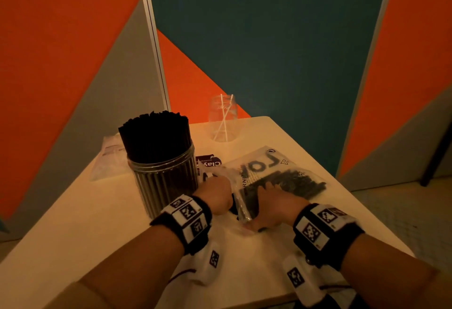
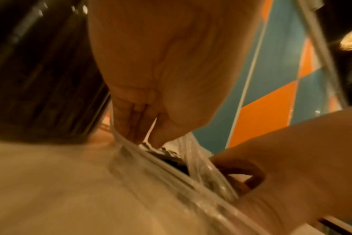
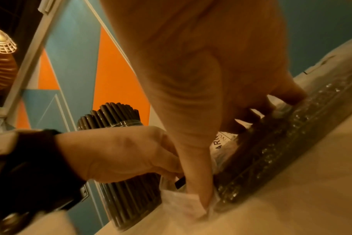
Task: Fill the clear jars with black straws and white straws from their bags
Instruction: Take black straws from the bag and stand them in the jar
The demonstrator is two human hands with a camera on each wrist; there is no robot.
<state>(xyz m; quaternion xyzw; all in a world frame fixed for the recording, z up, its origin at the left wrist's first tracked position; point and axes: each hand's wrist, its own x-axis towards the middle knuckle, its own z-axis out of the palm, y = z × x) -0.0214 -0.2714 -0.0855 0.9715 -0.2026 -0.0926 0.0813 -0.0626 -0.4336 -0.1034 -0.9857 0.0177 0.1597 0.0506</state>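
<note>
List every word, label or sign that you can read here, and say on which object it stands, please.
"Clay", seen upside down: dark label behind the bag.
"ARN", partial: bag of black straws.
Large black letters on the bag: not readable for sure.
Recycling sign: same bag.
Wrist bands: only coded squares.

Full jar crowds the left; bare table lies open beside it.
</note>
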